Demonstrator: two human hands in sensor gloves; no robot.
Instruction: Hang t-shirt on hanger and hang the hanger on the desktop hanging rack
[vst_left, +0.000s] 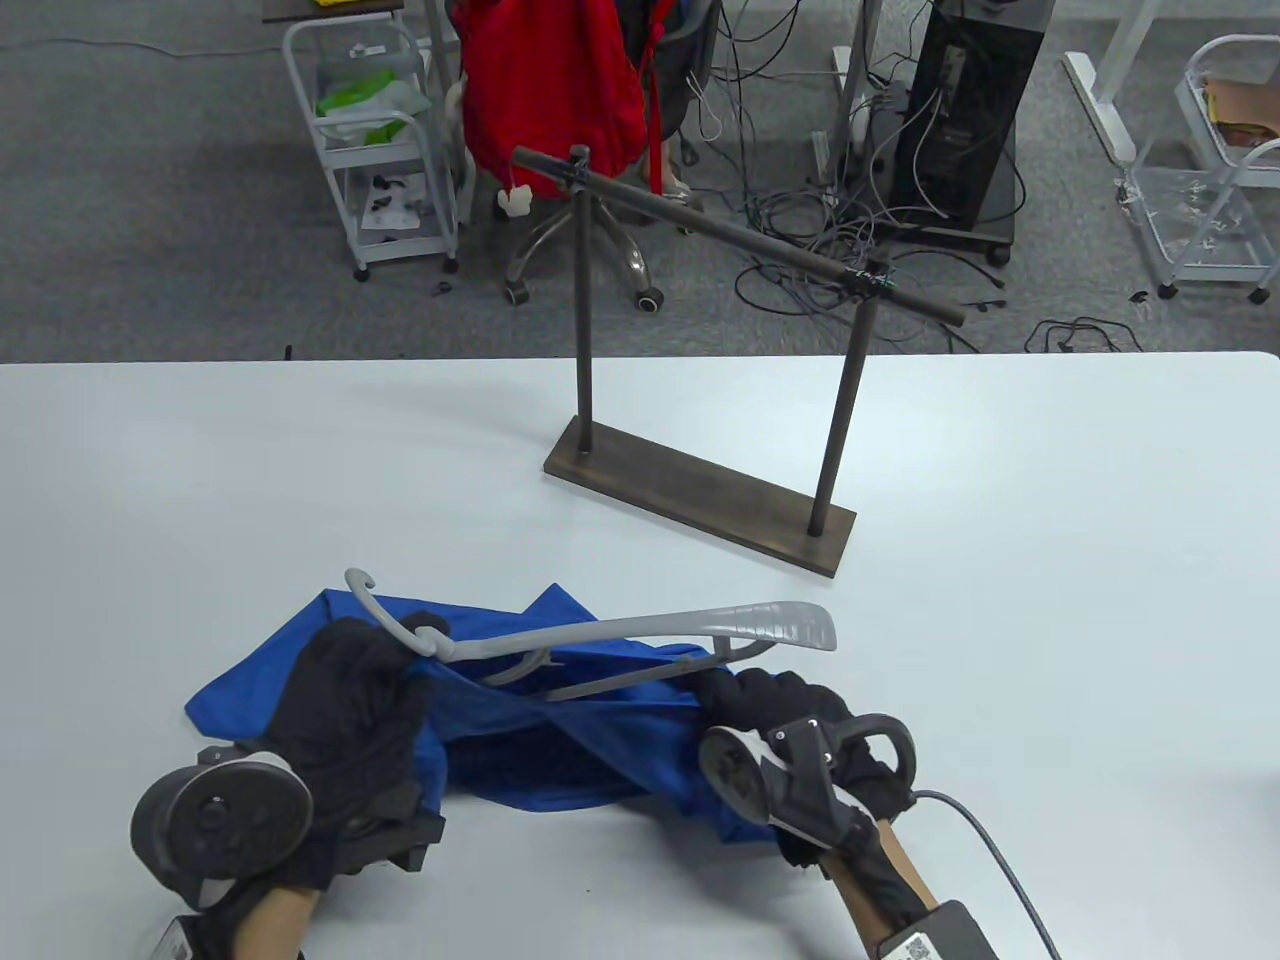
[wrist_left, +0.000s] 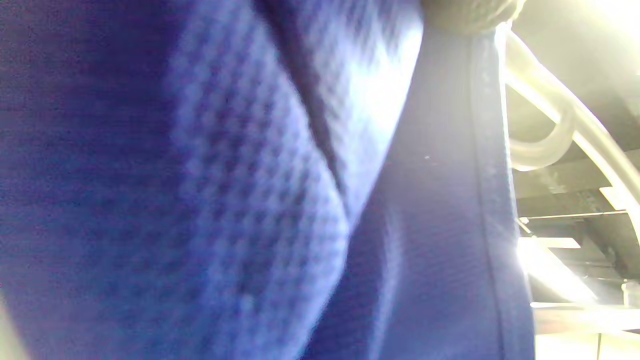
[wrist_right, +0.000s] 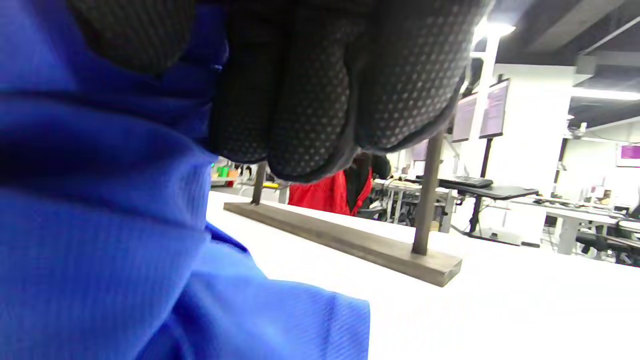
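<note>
A blue t-shirt (vst_left: 560, 745) lies bunched on the white surface (vst_left: 1050, 620) in the lower centre of the table view, with a grey hanger (vst_left: 640, 630) partly threaded into it. The hanger's hook curls up at the shirt's upper left corner, and its broad right shoulder juts clear of the cloth toward the middle of the frame.

The left hand (vst_left: 350, 700), gloved in black, sits at lower left with its fingers curled round the hanger's neck and the fabric there. The right hand (vst_left: 770, 705), at lower right, is pushed into the shirt below the hanger's right arm; the right wrist view shows its fingers (wrist_right: 320, 100) bunched tight against a fold of blue cloth, apparently gripping it, though the hold itself is hidden. A tracker rides on the back of each hand.

The rack (vst_left: 700, 400) stands upright beyond the shirt, in the centre of the table view: a dark flat base, two posts and a bar that runs from upper left down to the right. Nothing hangs on the bar. The rack is well apart from the shirt and both hands.

The left wrist view is filled with blurred blue mesh, with a pale curve of the hanger (wrist_left: 550, 125) at the right edge. Behind the surface, at the top of the table view, a red garment (vst_left: 550, 80) drapes over a chair.
</note>
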